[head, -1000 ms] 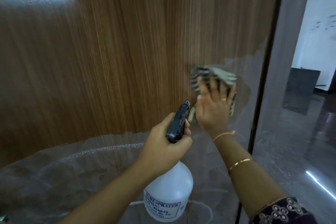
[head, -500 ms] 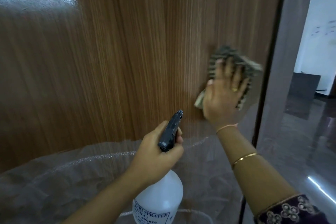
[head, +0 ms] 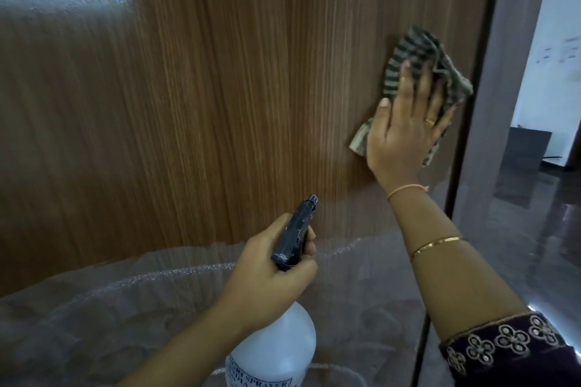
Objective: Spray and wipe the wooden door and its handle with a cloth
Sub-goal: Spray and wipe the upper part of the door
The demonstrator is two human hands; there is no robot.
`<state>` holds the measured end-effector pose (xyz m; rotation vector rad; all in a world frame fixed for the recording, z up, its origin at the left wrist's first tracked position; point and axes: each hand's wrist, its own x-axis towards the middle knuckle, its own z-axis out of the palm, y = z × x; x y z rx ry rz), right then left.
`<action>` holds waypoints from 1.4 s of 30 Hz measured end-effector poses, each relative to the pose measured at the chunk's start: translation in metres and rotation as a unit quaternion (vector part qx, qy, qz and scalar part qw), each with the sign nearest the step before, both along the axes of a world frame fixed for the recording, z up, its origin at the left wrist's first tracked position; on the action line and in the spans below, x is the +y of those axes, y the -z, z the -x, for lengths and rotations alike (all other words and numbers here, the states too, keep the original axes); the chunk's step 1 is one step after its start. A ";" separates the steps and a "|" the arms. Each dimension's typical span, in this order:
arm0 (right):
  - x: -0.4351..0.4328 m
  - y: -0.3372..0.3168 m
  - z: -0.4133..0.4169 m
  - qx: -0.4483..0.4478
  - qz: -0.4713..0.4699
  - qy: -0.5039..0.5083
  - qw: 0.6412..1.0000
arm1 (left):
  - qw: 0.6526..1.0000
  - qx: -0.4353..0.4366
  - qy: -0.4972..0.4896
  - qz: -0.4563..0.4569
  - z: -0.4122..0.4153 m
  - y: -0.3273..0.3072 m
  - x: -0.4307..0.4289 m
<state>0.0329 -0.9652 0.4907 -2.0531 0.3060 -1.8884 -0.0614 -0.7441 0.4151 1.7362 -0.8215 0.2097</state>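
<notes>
door (head: 220, 104): brown wood with fine vertical grain, filling most of the view; glossy, with a pale patch of glare at upper left
door edge (head: 464, 173): dark vertical strip at right, just beyond the cloth
cloth (head: 419, 49): striped in dark green and pale bands, crumpled, pinned against the door near its right edge; folds sticking out above the fingertips, one corner showing below the thumb
right hand (head: 405, 135): laid flat on the cloth, fingers straight and spread, palm pressing the fabric to the wood; ring (head: 430, 121) on one finger
right forearm (head: 446, 276): reaching up from lower right; thin pink thread (head: 407, 189) at the wrist, gold bangle (head: 437, 243) further down, dark embroidered sleeve (head: 503, 352) at the corner
left hand (head: 267, 273): curled tight round the neck of the spray bottle, below and left of the right hand
spray bottle (head: 276, 352): white translucent body hanging under the fist, cut off by the bottom edge; printed label reading in part "SPRAYER"
trigger head (head: 295, 232): black, nozzle tip angled up towards the door, lower than the cloth
sheer fabric (head: 110, 308): translucent veil with a glittering hem, curving across the lower part of the view
beyond the door: glossy dark floor (head: 550, 229), white wall (head: 559, 25), dark panel (head: 528, 148) standing against it
</notes>
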 end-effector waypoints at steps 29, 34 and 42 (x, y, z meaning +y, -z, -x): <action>-0.040 0.158 0.013 0.122 -0.085 -0.023 0.989 | 0.995 0.095 0.003 -0.021 0.012 0.038 0.034; -0.031 0.191 0.019 0.157 -0.165 -0.031 0.973 | 0.995 0.091 -0.007 -0.036 0.016 0.043 0.039; -0.027 0.128 0.014 0.107 -0.186 -0.029 0.976 | 0.996 0.079 -0.012 -0.038 0.012 0.043 0.047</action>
